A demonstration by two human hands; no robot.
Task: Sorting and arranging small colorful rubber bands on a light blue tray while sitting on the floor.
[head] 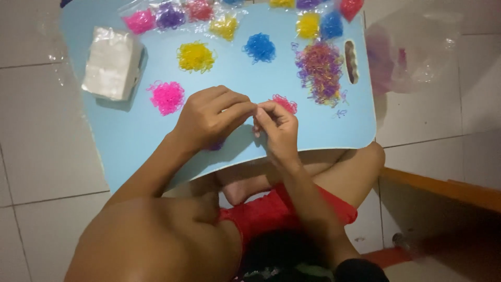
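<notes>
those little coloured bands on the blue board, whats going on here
A person sits cross-legged with a light blue board over their lap. Left hand and right hand meet fingertip to fingertip above it, pinching something too small to tell. Loose piles of tiny bands lie around: pink pile, yellow pile, blue pile, mixed pile. Small bags of sorted bands line the far edge.

We see a smooth matt blue board (130, 136), glossy clear plastic bags (156, 18), rubbery little bands (196, 56), glossy floor tiles (36, 156).
</notes>
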